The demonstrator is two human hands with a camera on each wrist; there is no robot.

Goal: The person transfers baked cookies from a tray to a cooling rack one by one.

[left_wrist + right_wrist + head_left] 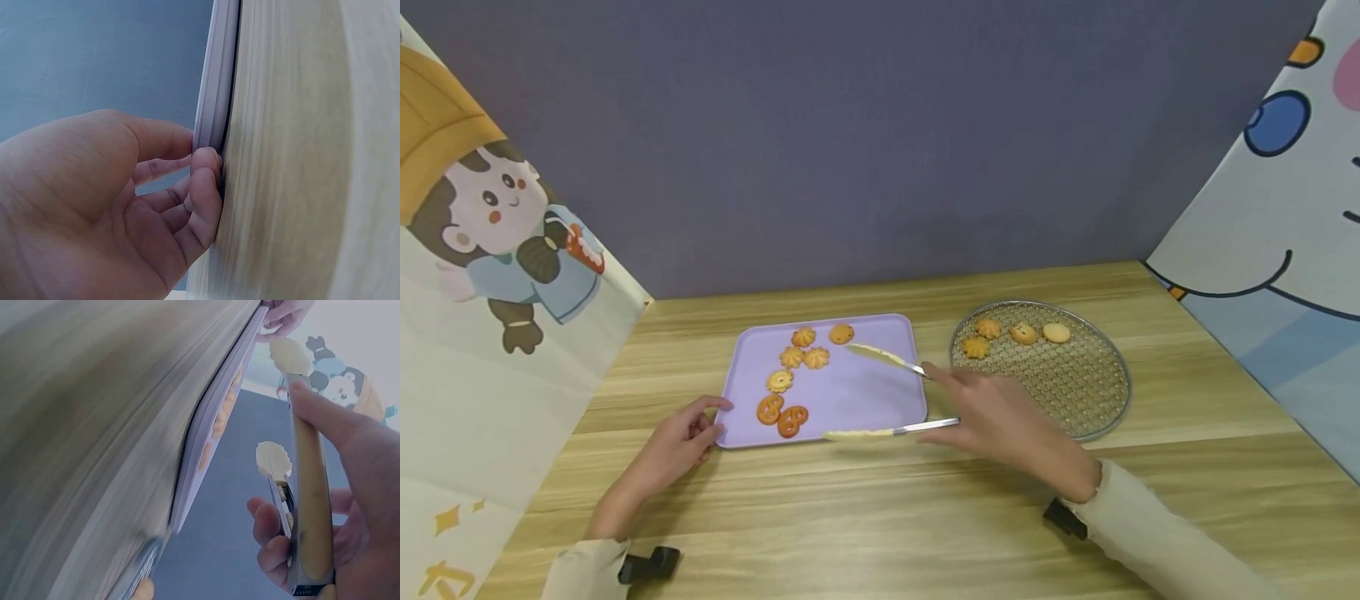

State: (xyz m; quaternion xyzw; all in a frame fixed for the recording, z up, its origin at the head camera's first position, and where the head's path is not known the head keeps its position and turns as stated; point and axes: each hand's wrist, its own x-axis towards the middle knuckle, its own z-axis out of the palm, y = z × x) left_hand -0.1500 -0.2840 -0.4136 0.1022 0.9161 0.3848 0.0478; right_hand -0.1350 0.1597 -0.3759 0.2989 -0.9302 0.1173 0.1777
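Note:
My left hand (pixel 679 446) pinches the left edge of a lilac tray (pixel 865 392), with the thumb on the rim and curled fingers against its side, as the left wrist view shows. In my right hand (pixel 1000 417) is a pair of metal tongs (pixel 309 500) with pale yellow scalloped tips. The tongs are spread apart over the tray's right part, and nothing is between their tips. On the tray lie a round cookie (pixel 842 334), several ridged cookies (pixel 816 358), a flower-shaped cookie (pixel 779 382) and two pretzel-shaped cookies (pixel 792 422).
Right of the tray stands a round wire rack (pixel 1067 383). Near its back lie two ridged cookies (pixel 976 347), a ring-like cookie (pixel 1023 333) and a pale round cookie (pixel 1056 332). A grey-blue panel (pixel 880 167) closes off the back of the wooden table (pixel 865 517); printed panels flank it.

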